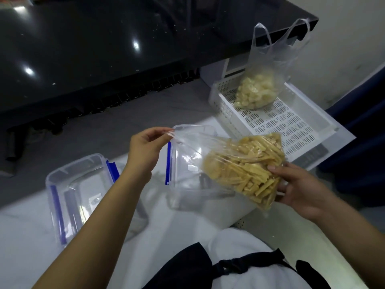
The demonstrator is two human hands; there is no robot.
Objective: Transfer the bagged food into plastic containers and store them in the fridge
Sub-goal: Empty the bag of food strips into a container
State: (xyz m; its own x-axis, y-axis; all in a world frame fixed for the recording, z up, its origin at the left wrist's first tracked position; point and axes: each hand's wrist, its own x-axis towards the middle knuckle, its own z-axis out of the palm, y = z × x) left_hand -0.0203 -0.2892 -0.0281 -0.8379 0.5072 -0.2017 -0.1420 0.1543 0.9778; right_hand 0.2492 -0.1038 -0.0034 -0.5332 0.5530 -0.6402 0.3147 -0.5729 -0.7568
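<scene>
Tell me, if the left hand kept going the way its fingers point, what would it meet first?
Probably the clear container beneath the bag it pinches; the left hand points right, toward the white tray beyond. Depth is unclear.

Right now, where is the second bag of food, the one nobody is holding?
In the head view it is at upper right: the bag with handles stands in the white perforated tray, beside the dark counter.

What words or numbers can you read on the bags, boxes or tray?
None can be read.
Box under the bag of sticks: a small white sticker, too blurred to read.
Tray: a pale label on its near wall, too small to read.
Other box, second bag: no writing shows.
</scene>
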